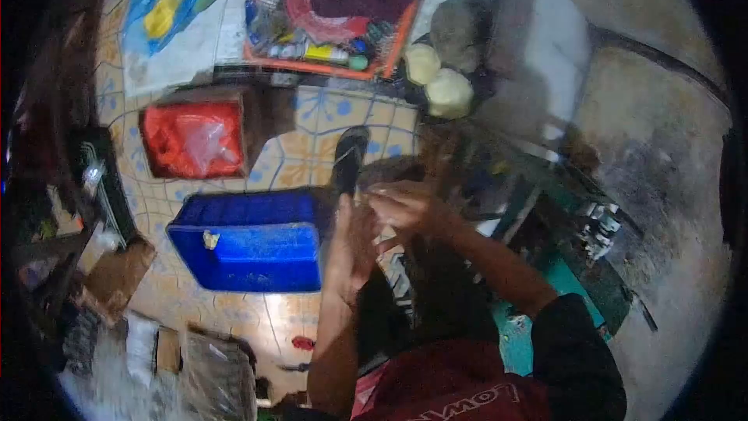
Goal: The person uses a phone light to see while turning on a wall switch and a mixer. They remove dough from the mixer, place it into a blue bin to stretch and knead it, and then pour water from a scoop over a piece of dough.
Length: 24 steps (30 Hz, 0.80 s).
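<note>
Both hands meet in front of the body, near the middle of the view, blurred by motion. My left hand [353,243] points forward with its fingertips by a small pale thing [358,196]. From the right, my right hand [405,206] reaches across to the same spot, its fingers bent near the left fingertips. What either hand grips is too small and smeared to make out. A dark shoe [351,157] shows on the tiled floor just beyond the hands. Left of my left hand lies a blue bin [269,253] with a small pale piece inside.
A box with a red plastic lining [195,139] sits beyond the bin. Farther off, an orange-edged tray [312,68] holds bottles and odds and ends, with pale round objects [448,93] beside it. Green machinery [569,284] stands at right, cardboard [118,277] at left.
</note>
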Tool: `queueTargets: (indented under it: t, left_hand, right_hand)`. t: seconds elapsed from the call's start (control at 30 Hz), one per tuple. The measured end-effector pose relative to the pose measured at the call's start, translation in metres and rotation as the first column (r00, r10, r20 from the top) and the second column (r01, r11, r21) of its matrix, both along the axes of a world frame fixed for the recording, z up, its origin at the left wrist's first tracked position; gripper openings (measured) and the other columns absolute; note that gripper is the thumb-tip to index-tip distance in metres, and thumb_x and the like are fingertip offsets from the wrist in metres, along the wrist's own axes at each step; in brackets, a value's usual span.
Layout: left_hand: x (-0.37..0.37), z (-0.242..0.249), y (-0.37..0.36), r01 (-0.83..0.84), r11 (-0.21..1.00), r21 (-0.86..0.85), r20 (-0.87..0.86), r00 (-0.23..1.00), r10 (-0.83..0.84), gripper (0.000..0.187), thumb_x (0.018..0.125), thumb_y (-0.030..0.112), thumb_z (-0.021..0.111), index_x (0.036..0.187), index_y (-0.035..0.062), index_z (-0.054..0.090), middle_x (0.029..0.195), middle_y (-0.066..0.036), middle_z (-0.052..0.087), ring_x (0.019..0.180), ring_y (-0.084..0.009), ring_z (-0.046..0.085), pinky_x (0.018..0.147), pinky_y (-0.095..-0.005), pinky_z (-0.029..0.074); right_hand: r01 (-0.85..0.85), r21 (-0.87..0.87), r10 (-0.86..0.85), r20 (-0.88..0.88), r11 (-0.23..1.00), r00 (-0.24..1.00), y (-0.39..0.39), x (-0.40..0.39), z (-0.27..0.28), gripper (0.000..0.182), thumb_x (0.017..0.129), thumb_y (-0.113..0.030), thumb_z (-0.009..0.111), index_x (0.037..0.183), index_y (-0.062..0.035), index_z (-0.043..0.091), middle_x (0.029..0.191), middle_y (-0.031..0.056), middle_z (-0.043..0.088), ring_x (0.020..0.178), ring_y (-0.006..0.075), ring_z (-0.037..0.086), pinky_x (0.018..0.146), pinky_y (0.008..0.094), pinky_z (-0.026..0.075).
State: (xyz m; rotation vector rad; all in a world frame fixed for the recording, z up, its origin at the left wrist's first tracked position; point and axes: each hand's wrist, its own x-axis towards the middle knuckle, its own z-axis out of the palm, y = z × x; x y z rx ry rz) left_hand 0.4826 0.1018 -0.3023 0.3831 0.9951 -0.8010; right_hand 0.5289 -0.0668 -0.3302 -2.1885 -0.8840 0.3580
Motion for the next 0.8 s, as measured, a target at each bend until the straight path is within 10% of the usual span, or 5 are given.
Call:
queueTargets:
  t: [0.1,0.2,0.33,0.53,0.8]
  left_hand:
    - [0.017,-0.004,-0.003,0.165,0.953,0.254,0.034,0.983,-0.180,0.070,0.090,0.058,0.049,0.133,0.0036,0.045,0.128,-0.012,0.051,0.114,-0.0246,0.052,0.095,-0.0468,0.043]
    - [0.035,-0.052,-0.009,0.315,0.836,0.449,0.103,0.911,-0.399,0.058,0.089,0.042,0.061,0.128,0.0002,0.050,0.120,-0.014,0.058,0.104,-0.0253,0.059,0.090,-0.0384,0.046]
    - [0.061,-0.158,-0.056,0.328,0.435,0.838,0.273,0.439,-0.856,0.043,0.084,0.021,0.068,0.122,0.0050,0.056,0.109,-0.014,0.064,0.095,-0.0277,0.063,0.083,-0.0374,0.049]
    - [0.106,-0.263,-0.149,0.081,0.151,0.985,0.153,-0.021,-0.988,0.047,0.079,0.017,0.069,0.123,0.0123,0.054,0.117,-0.014,0.059,0.102,-0.0323,0.060,0.084,-0.0400,0.050]
    - [0.095,-0.308,-0.187,0.004,-0.156,0.988,-0.152,-0.206,-0.967,0.058,0.077,0.022,0.071,0.129,0.0127,0.049,0.130,-0.012,0.047,0.114,-0.0312,0.052,0.087,-0.0404,0.050]
  right_hand:
    - [0.148,-0.288,-0.147,0.023,0.946,0.989,-0.039,-0.012,-0.056,0.030,0.083,-0.021,0.062,0.104,-0.0004,0.064,0.101,0.0121,0.065,0.097,0.0248,0.064,0.083,0.0349,0.053]
    - [0.536,-0.481,-0.709,-0.325,0.694,0.626,-0.094,0.012,-0.098,0.035,0.084,-0.022,0.062,0.113,-0.0018,0.062,0.111,0.0150,0.062,0.102,0.0314,0.061,0.088,0.0401,0.048]
    - [0.749,-0.532,-0.903,-0.077,0.395,0.422,-0.173,-0.004,-0.220,0.062,0.077,-0.031,0.071,0.130,-0.0065,0.049,0.128,0.0252,0.051,0.114,0.0409,0.052,0.091,0.0499,0.044]
    - [0.670,-0.526,-0.712,0.161,0.525,0.684,-0.173,0.033,-0.271,0.102,0.062,-0.037,0.082,0.146,-0.0186,0.027,0.136,0.0291,0.038,0.127,0.0470,0.034,0.100,0.0554,0.036]
    - [0.577,-0.547,-0.758,-0.179,0.606,0.627,-0.234,0.063,-0.288,0.085,0.059,-0.036,0.083,0.133,-0.0116,0.048,0.127,0.0253,0.048,0.115,0.0407,0.049,0.091,0.0470,0.046]
